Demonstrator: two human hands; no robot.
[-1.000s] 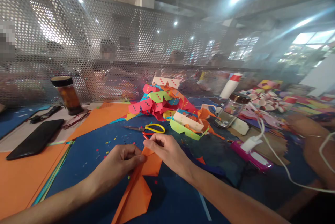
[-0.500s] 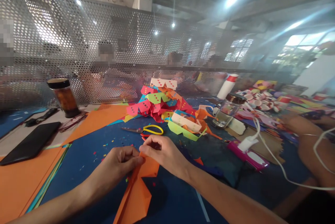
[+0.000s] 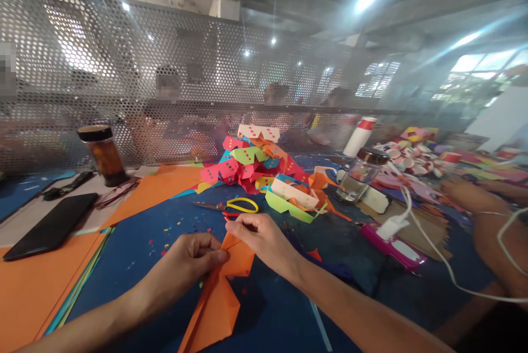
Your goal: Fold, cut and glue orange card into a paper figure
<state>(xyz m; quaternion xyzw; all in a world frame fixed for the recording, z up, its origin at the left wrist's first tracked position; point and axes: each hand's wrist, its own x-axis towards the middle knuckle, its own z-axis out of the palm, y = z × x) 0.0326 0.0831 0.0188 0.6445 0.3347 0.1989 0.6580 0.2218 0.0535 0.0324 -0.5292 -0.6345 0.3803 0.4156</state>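
Note:
A folded orange paper cutout [image 3: 220,309], notched along its right side like a mask, slants between my hands over the blue table. My left hand [image 3: 193,259] pinches its left edge between thumb and fingers. Closed on the top end is my right hand [image 3: 258,240], its fingertips partly hiding the paper there. Scissors [image 3: 239,205] with a yellow and a red handle lie just beyond my fingers, blades pointing left. Behind them rises a heap of colourful paper masks [image 3: 247,158] with punched dots; a green mask [image 3: 289,207] lies at its front.
To the left are a dark phone [image 3: 51,226], orange paper sheets [image 3: 49,281] and a jar of brown liquid [image 3: 105,158]. A glass jar [image 3: 358,177], a magenta power strip [image 3: 394,248] and a white cable [image 3: 437,276] lie right. Another person's arm [image 3: 495,237] rests at far right.
My right hand has shifted slightly right along the paper's top end, exposing more of it. My left hand keeps its pinch almost in place.

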